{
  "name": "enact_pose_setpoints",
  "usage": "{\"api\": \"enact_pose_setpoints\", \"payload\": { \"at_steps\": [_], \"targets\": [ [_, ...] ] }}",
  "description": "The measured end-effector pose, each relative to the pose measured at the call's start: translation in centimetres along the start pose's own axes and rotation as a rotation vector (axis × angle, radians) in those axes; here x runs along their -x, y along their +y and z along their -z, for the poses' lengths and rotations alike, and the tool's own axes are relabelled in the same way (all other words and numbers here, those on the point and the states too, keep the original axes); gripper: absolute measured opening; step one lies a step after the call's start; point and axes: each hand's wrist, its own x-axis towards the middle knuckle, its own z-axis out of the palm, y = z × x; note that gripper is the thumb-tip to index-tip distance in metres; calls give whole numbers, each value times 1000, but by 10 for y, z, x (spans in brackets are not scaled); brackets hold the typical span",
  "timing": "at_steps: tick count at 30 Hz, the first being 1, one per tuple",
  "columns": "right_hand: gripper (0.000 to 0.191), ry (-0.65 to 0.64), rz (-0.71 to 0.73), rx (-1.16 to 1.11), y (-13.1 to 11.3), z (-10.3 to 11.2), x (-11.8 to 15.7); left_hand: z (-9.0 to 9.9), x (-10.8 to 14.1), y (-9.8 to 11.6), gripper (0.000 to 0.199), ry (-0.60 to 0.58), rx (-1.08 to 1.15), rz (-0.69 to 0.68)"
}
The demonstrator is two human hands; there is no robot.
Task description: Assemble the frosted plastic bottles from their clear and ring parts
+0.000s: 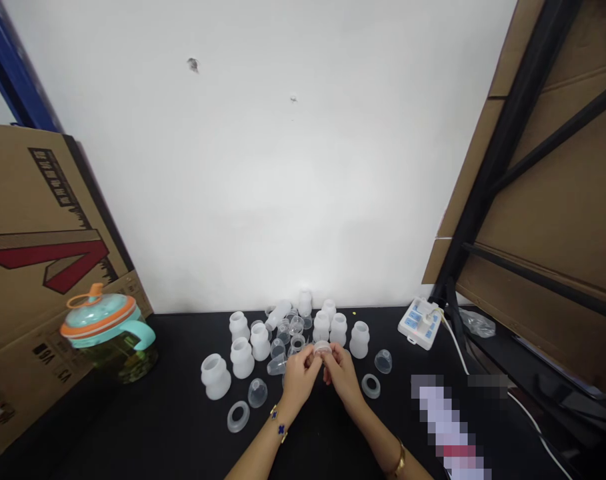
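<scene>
Between the fingertips of my left hand (303,373) and my right hand (341,375) is a small clear round part (323,347), gripped from both sides. White waisted bottles, open at the top, stand on both sides of my hands, such as one at the left (215,377) and one at the right (359,341). A clear dome cap (257,393) and a translucent ring (238,417) lie left of my left hand. Another dome cap (383,361) and ring (371,386) lie right of my right hand. Several clear pieces are heaped behind my hands.
A teal and orange lidded jug (107,333) stands on the black table (173,427) at the left, beside a cardboard box (27,220). A white power strip (420,323) with a cable is at the back right. A blurred, pixelated object (447,427) lies at the front right.
</scene>
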Motion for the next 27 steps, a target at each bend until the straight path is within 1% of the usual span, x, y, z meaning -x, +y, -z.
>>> {"api": "enact_pose_setpoints", "payload": {
  "at_steps": [11, 15, 27],
  "targets": [
    [34, -5, 17, -31, 3, -1, 0, 2, -1, 5, 36, -13, 24, 16],
    [36, 7, 23, -24, 5, -2, 0, 2, -2, 4, 36, -11, 42, 21],
    [38, -9, 29, -27, 2, -3, 2, 0, -1, -1, 38, -26, 125, 15]
  ]
}}
